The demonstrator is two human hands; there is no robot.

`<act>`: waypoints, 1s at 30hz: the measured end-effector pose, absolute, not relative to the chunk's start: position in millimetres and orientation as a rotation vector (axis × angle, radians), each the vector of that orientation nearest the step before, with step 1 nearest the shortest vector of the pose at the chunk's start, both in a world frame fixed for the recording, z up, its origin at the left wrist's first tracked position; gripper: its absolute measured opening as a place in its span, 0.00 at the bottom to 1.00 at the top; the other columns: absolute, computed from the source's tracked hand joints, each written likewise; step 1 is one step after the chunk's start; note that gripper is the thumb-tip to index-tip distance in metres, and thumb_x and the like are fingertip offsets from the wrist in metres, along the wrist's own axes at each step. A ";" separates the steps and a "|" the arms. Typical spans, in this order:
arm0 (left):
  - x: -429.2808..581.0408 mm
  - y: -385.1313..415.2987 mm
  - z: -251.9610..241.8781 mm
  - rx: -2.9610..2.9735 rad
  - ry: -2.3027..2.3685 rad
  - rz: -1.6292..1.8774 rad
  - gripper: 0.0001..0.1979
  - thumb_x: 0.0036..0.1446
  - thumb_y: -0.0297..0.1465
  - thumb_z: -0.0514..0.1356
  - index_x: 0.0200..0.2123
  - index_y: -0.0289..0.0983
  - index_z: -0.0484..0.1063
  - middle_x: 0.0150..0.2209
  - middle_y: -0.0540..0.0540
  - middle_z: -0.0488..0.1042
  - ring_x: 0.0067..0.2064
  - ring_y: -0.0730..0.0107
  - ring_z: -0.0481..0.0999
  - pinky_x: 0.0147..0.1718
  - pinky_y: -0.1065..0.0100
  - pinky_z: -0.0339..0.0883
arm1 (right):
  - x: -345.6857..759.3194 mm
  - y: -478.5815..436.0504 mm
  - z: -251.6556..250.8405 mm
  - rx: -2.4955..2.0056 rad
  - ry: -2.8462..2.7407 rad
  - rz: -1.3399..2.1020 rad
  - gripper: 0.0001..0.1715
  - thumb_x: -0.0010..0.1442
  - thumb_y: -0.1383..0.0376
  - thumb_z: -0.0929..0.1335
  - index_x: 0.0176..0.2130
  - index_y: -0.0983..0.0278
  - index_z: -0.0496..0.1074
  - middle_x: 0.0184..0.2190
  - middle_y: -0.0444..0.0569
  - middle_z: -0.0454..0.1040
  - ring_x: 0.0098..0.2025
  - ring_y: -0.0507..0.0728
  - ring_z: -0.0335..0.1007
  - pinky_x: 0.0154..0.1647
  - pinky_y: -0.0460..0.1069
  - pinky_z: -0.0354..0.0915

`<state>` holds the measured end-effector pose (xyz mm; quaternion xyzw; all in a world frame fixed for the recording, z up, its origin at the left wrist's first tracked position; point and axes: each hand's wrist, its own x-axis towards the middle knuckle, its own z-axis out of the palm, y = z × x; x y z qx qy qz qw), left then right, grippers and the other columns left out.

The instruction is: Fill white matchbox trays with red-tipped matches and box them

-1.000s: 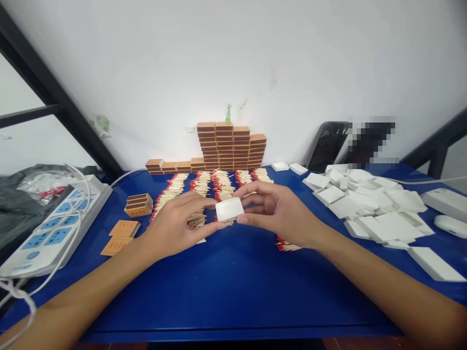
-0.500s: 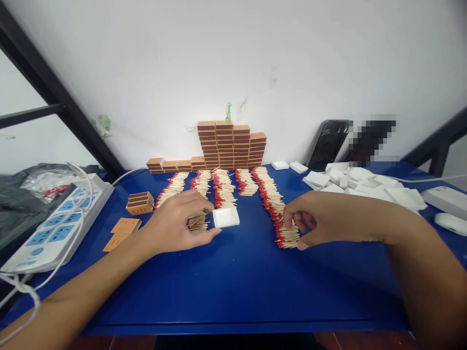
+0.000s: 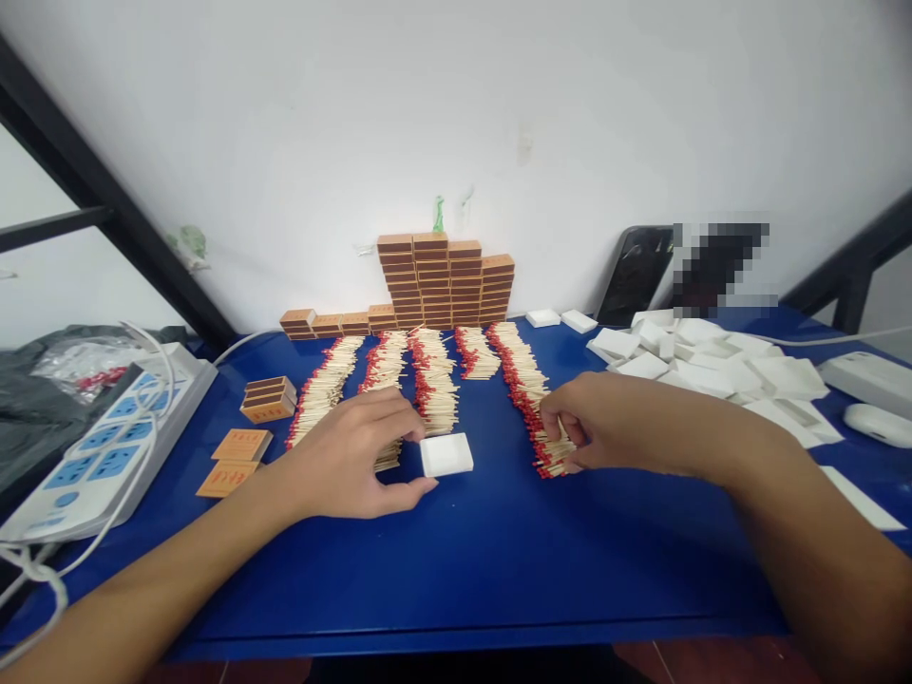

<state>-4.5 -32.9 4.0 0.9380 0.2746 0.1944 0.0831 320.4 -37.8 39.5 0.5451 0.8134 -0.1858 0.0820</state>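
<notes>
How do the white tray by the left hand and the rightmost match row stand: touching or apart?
Apart. The head view shows a plain strip of blue tabletop between the white tray and the rightmost match row.

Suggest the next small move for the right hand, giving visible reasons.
Probably the right hand should pinch and lift a small bunch from the rightmost row of red-headed matches: its thumb and fingers are at that row's near end, and the white matchbox tray beside the left hand lies open side up, with no matches visible inside.
</notes>
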 end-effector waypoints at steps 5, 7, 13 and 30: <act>0.0 -35.9 1.4 2.861 0.780 0.548 0.13 0.61 0.41 0.65 0.40 0.37 0.74 0.35 0.45 0.75 0.39 0.61 0.74 0.40 0.59 0.68 | 319.1 -38.1 44.9 1.596 2.386 -0.696 0.04 0.53 0.66 0.72 0.33 0.59 0.76 0.32 0.44 0.78 0.30 0.56 0.72 0.27 0.48 0.58; 2.4 -37.9 -0.9 2.885 0.766 0.559 0.14 0.62 0.42 0.65 0.40 0.37 0.75 0.36 0.44 0.76 0.40 0.60 0.75 0.41 0.59 0.69 | 319.8 -37.6 45.6 1.576 2.416 -0.729 0.03 0.53 0.66 0.73 0.33 0.59 0.76 0.32 0.45 0.78 0.30 0.56 0.72 0.27 0.49 0.58; 8.3 -38.9 -5.9 2.944 0.793 0.639 0.14 0.63 0.42 0.66 0.42 0.36 0.75 0.38 0.43 0.78 0.42 0.59 0.75 0.44 0.59 0.70 | 320.7 -31.8 48.1 1.547 2.542 -0.740 0.05 0.58 0.64 0.71 0.29 0.60 0.75 0.28 0.44 0.77 0.28 0.54 0.70 0.26 0.49 0.59; 12.7 -36.8 -6.7 2.994 0.836 0.688 0.15 0.65 0.41 0.63 0.43 0.35 0.78 0.39 0.42 0.78 0.42 0.58 0.75 0.44 0.57 0.72 | 273.2 -39.8 25.3 1.425 3.001 -1.130 0.09 0.63 0.58 0.73 0.35 0.61 0.79 0.28 0.42 0.77 0.29 0.52 0.68 0.31 0.48 0.60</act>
